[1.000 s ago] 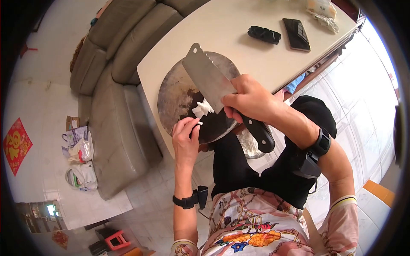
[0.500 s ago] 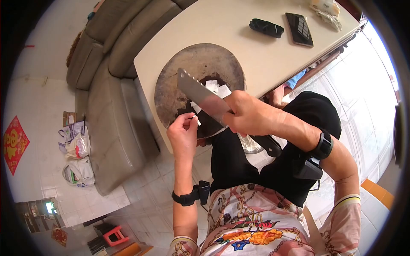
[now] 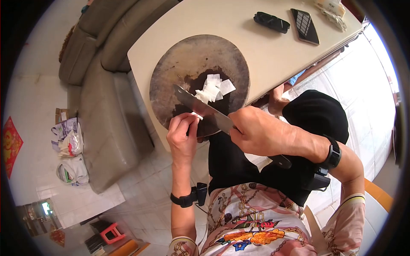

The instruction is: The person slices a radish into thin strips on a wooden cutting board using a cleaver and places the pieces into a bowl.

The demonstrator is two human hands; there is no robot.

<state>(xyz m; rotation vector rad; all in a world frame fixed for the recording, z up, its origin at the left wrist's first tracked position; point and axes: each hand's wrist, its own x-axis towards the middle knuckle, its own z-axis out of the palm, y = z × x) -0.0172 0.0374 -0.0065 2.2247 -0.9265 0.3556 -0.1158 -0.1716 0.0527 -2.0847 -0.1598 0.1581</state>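
My right hand [image 3: 262,131] is wrapped round the handle of a cleaver [image 3: 210,114], whose blade slants across the round chopping board [image 3: 177,57]. On the near left side of the board, the fingertips of my left hand [image 3: 183,135] pinch a small white piece of food [image 3: 197,115] right at the blade. What food it is I cannot tell. Thin, square-looking white slices [image 3: 217,88] lie in a loose pile just beyond the blade, on a dark, wet-looking patch of the board.
The board stands on a cream table [image 3: 205,20]. Farther along lie a black case [image 3: 271,22], a phone [image 3: 305,26] and a plastic bag [image 3: 332,9]. A grey sofa [image 3: 115,132] is on the left, with bags [image 3: 70,145] on the floor past it. Another person's foot [image 3: 276,102] shows beside the table.
The cleaver has come down and turned more edge-on, its blade now at the white piece in my left fingers. My right hand is slightly lower. The whole view has shifted a little.
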